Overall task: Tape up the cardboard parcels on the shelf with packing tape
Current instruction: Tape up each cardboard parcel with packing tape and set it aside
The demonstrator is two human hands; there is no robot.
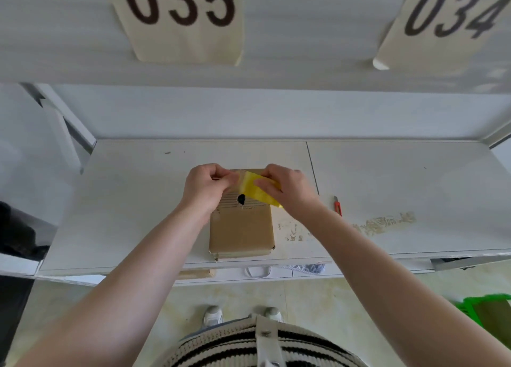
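Right hand point(287, 189) grips yellow tape roll point(258, 191) over far end of cardboard parcel point(241, 228). Left hand point(206, 188) pinches tape's free end just left of roll, fingers curled. Parcel lies flat on white shelf point(138, 201), near its front edge. Red utility knife point(337, 206) lies on shelf right of parcel, apart from it.

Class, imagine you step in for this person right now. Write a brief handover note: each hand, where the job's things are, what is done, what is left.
Left hand: pinches the pulled tape end over the parcel's far edge.
Right hand: grips the yellow tape roll.
Cardboard parcel: flat on the white shelf, near its front edge.
Red cutter: on the shelf, right of the parcel.
Done: tape started.
Left: lay the strip, cut it, press it down.
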